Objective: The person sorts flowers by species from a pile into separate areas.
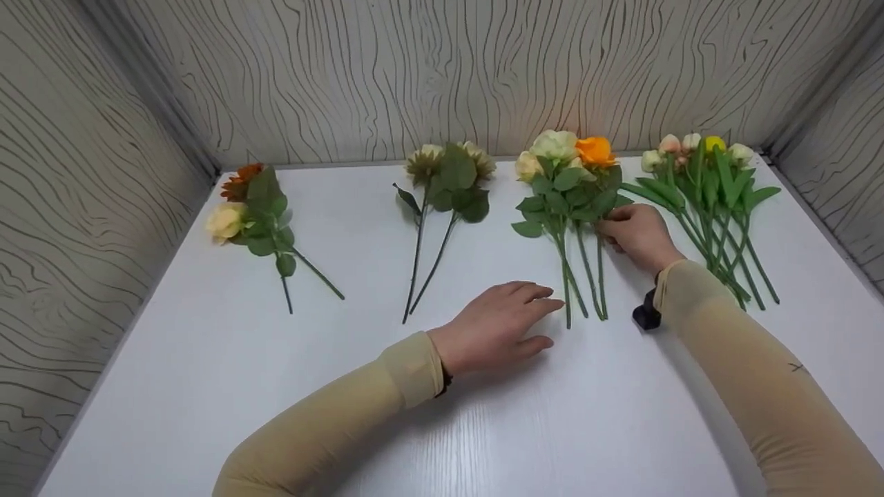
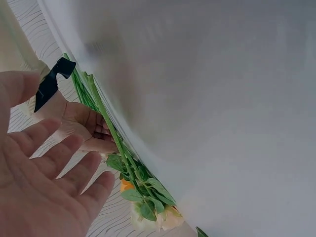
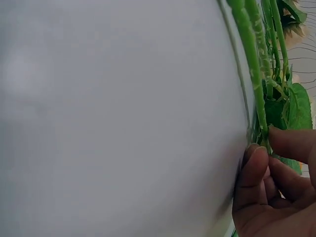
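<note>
The rose bunch (image 1: 566,200) lay blooms away, stems toward the person; right hand (image 1: 639,235) fingers pinched one stem, left hand (image 1: 494,328) flat, fingers apart.

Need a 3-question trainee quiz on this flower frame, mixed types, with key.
1. True or false: the left hand grips a stem.
2. How many flower bunches lie on the white table?
3. Which bunch does the right hand pinch? A) the orange rose bunch B) the tulip bunch C) the leftmost bunch

Key:
1. False; its fingers are straight and hold nothing, near the stem ends.
2. Four.
3. A; the right wrist view shows fingers on a stem.
</note>
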{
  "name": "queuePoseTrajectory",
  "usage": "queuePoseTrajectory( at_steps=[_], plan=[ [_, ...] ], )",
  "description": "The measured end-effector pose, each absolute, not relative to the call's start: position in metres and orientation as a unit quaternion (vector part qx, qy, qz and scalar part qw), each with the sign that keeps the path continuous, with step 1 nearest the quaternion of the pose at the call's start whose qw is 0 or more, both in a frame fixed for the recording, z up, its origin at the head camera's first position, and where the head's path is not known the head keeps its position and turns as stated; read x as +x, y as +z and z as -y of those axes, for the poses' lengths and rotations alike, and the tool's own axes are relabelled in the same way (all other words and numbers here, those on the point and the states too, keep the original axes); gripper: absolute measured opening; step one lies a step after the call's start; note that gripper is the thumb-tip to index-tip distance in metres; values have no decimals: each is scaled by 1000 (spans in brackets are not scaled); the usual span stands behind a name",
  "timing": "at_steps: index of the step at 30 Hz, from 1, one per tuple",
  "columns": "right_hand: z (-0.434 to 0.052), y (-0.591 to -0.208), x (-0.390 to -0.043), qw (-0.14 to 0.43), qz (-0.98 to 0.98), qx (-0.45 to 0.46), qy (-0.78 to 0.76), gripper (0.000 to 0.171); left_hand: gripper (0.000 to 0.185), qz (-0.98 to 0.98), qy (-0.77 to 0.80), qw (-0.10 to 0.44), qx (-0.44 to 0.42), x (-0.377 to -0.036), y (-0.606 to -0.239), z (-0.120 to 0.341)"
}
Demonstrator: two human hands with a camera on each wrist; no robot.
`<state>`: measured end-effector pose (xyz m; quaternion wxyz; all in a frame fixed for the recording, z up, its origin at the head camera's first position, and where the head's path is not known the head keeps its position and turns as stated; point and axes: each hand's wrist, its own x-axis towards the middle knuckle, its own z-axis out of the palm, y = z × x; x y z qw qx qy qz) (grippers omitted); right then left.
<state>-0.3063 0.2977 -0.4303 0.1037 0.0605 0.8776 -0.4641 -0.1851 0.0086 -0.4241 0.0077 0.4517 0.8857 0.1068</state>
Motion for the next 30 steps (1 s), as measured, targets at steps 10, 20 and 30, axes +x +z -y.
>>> queuePoseTrajectory(
  at_steps=[10,20,30],
  plan=[
    [-303,-420,-300,63,-919,53,-385,51,40,-922,165,-21,349,-211,-418,38],
    [-268,-404,-287,5,-931,-17,-365,46,23,-969,213,-80,95,-258,-421,155],
    [-176,-396,-250,-29,-924,-173,-340,28,33,-976,192,-55,-84,-274,-417,264]
  ],
)
